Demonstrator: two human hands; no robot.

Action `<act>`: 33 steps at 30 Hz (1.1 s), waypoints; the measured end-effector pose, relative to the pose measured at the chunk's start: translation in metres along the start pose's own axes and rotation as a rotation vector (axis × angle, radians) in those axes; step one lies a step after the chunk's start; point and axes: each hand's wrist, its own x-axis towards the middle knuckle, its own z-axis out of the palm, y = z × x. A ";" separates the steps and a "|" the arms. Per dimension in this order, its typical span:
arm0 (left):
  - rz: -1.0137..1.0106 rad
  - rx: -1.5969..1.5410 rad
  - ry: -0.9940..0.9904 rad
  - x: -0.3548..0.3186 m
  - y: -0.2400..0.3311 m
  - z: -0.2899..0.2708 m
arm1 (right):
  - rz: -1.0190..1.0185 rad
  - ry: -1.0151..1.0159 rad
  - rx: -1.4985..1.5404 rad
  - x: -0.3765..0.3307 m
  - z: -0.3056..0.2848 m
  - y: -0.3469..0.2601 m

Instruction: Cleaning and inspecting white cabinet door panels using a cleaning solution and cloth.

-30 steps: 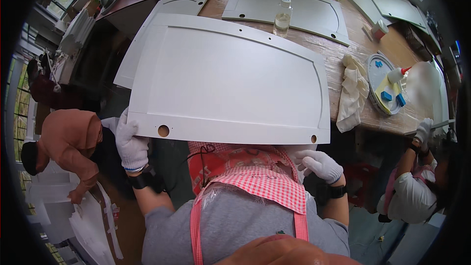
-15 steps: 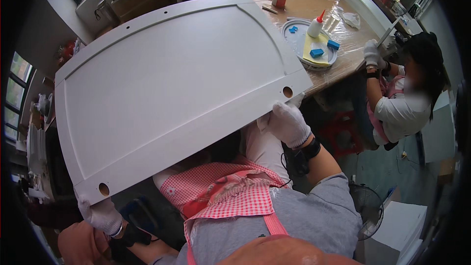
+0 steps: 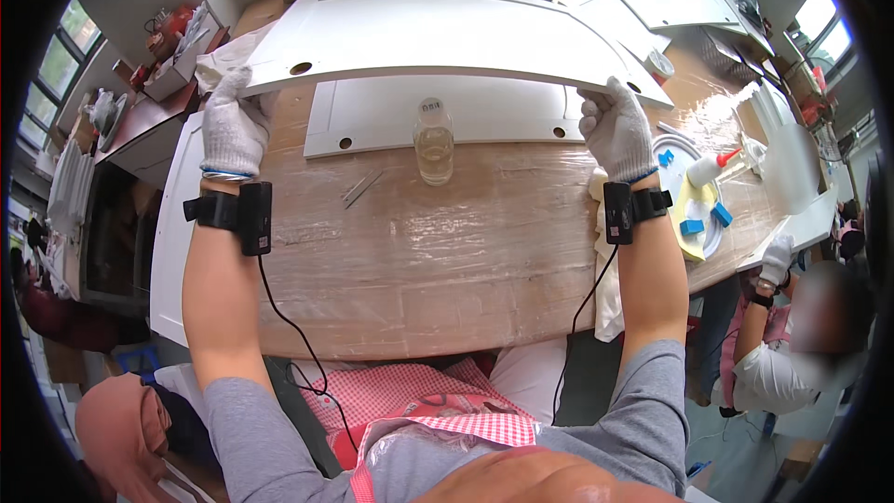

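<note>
A white cabinet door panel [image 3: 447,33] with a recessed middle and round holes near its corners is held up over the far part of the table. My left hand [image 3: 236,129], in a white knit glove, grips its near left corner. Closed on the near right corner, my gloved right hand [image 3: 618,129] has its fingers curled under the edge. Beneath lies another white panel [image 3: 382,119], partly covered by the raised one. A clear bottle of pale liquid [image 3: 434,154] stands before it. Thin sticks [image 3: 361,189] rest to the bottle's left.
Plastic film covers the wooden table [image 3: 438,270]. At right, a round lid [image 3: 715,240] carries blue blocks [image 3: 691,226] and a red-tipped glue bottle [image 3: 712,168]. Another white panel [image 3: 172,261] is at the left edge. A co-worker [image 3: 773,354] sits at the right.
The panel has moved away from my body, from near my lap to the far part of the table. Both arms are now stretched forward, and the lower panel and clear bottle have come into view.
</note>
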 end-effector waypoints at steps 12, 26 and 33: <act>-0.090 0.948 0.164 0.025 -0.127 -0.099 | 0.251 0.273 -0.133 0.038 -0.050 0.102; -0.076 1.790 0.096 -0.055 -0.078 -0.110 | 0.522 0.192 -0.719 -0.015 -0.051 0.121; -0.408 1.901 0.812 -0.214 0.068 -0.270 | 0.478 0.182 -0.657 -0.084 -0.069 0.123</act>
